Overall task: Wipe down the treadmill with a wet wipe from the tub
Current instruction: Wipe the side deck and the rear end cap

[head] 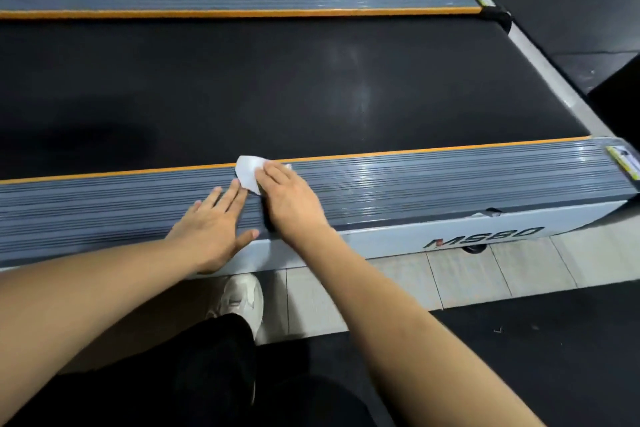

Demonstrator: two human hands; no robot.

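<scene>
Two hands on the near side rail (450, 184) of the treadmill (277, 87), read from left to right. Left hand (211, 222): flat and open, fingers straight and slightly spread, palm resting on the ribbed grey rail, thumb lying at the rail's front edge; holds nothing, probably serves as a brace. Just to its right, wet wipe (247, 172): small white sheet, partly folded, lying on the rail at the orange trim strip (433, 150) beside the black belt (263, 80). Right hand (287, 194): fingers extended and laid over the right part of the wipe, pressing it onto the rail; no curl round the sheet visible. Farther right: glossy stretch of rail with reflections, yellow label (623, 163) at the rail's end, "MS80" lettering (485, 237) on the pale side panel.

Handling, as judged: very light, limp and damp; likely to bunch, fold over or slip out from under the fingers along the ribs. Best controlled by flat finger pressure across the middle of the sheet, or by a pinch at the free folded corner on the left for refolding. No fragility apart from possible tearing under hard rubbing. Tub not in view. Below: white shoe (242, 302) on the tiled floor (467, 277).
</scene>
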